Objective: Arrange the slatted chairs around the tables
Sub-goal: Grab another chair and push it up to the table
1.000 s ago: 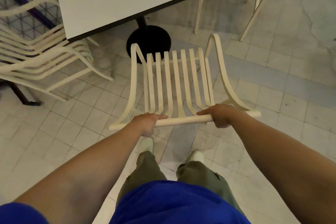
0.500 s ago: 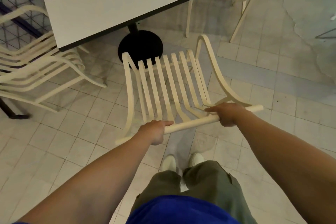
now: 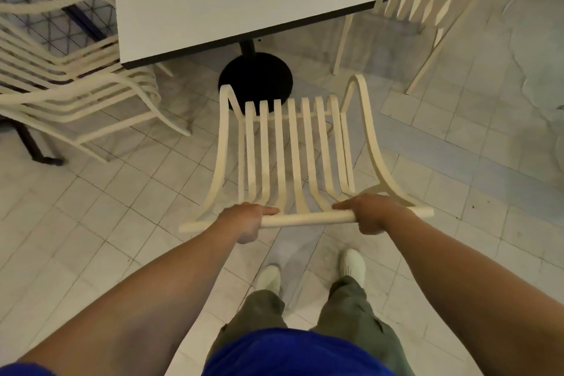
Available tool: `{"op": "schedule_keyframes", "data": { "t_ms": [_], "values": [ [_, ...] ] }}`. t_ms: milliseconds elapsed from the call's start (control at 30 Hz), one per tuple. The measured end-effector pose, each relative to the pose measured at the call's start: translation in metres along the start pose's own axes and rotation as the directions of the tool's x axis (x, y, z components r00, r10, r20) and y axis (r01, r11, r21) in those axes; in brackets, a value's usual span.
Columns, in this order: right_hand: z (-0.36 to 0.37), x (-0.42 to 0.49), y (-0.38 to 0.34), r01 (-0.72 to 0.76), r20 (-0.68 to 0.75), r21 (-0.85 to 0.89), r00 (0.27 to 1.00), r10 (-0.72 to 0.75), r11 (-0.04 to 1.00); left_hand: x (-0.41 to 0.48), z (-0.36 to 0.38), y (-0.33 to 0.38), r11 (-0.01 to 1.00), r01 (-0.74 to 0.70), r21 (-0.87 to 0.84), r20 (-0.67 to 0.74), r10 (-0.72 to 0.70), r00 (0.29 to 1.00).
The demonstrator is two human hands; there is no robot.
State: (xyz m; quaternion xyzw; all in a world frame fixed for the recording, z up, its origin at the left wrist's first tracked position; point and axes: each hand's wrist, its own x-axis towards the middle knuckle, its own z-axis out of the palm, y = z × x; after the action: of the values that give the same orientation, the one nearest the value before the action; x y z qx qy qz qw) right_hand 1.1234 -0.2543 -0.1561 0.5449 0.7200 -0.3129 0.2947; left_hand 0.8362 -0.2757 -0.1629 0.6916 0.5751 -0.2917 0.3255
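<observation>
— What are your hands doing?
— I'm gripping the top rail (image 3: 308,218) of the slatted chair (image 3: 293,156) with both. My left hand (image 3: 247,221) is curling round it, index finger lying along the rail; my right hand (image 3: 370,217) is wrapping it fully.
— Where is the chair?
— Just ahead of my feet, its seat reaching toward the table (image 3: 232,0) and nearing the round black base (image 3: 256,79). The stacked chairs (image 3: 76,91) are standing left of the table. I cannot tell whether my chair's legs are touching the floor.

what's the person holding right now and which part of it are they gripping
A cream slatted chair, gripped by the top rail of its backrest. The left hand and right hand each curl round that rail, one toward each end.
</observation>
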Motion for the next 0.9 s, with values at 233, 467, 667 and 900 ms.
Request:
{"op": "schedule_keyframes", "data": {
  "t_ms": [233, 467, 667, 900],
  "values": [
    [-0.006, 0.007, 0.018, 0.171, 0.081, -0.063, 0.983, -0.166, 0.983, -0.012, -0.001, 0.02, 0.995, 0.1, -0.028, 0.008, -0.1, 0.995],
    [-0.018, 0.005, 0.049, 0.231, 0.126, -0.131, 0.968, -0.215, 0.964, -0.017, 0.011, 0.059, 0.977, 0.174, -0.124, -0.01, -0.177, 0.984],
    [-0.023, 0.006, 0.065, 0.248, 0.143, -0.176, 0.964, -0.225, 0.953, -0.018, 0.021, 0.078, 0.97, 0.188, -0.151, -0.017, -0.193, 0.981],
    [-0.024, 0.004, 0.068, 0.223, 0.129, -0.192, 0.971, -0.2, 0.956, -0.02, 0.025, 0.081, 0.969, 0.175, -0.175, -0.011, -0.18, 0.984]
  ]
}}
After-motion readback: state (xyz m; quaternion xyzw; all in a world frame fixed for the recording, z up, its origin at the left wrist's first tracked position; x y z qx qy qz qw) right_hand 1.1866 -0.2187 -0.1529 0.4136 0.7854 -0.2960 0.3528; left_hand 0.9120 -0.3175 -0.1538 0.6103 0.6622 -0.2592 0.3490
